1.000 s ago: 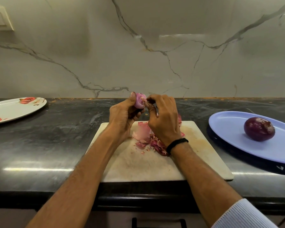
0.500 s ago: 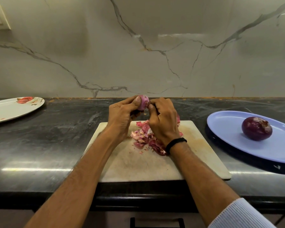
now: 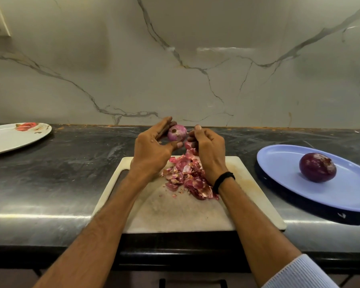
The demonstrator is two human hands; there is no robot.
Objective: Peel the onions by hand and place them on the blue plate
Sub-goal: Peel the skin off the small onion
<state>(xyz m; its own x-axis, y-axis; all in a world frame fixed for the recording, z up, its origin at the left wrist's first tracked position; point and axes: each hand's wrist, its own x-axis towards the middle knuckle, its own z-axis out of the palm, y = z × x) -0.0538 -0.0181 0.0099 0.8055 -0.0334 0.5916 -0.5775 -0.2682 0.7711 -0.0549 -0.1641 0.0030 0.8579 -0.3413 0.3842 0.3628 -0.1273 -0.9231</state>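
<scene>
Task roughly half done, by look of it: one dark peeled onion [image 3: 317, 167] lay on blue plate [image 3: 351, 196], right side. Second, smaller onion [image 3: 177, 133] was held above far edge of cutting board [image 3: 175, 213], left hand [image 3: 152, 148] gripping it between fingers and thumb. Right hand [image 3: 208, 150] just beside, fingers curled, pinching strip of skin [image 3: 190, 145]. On board, peel pile [image 3: 187, 175]. Onion's far side hidden; remaining skin hard to judge
</scene>
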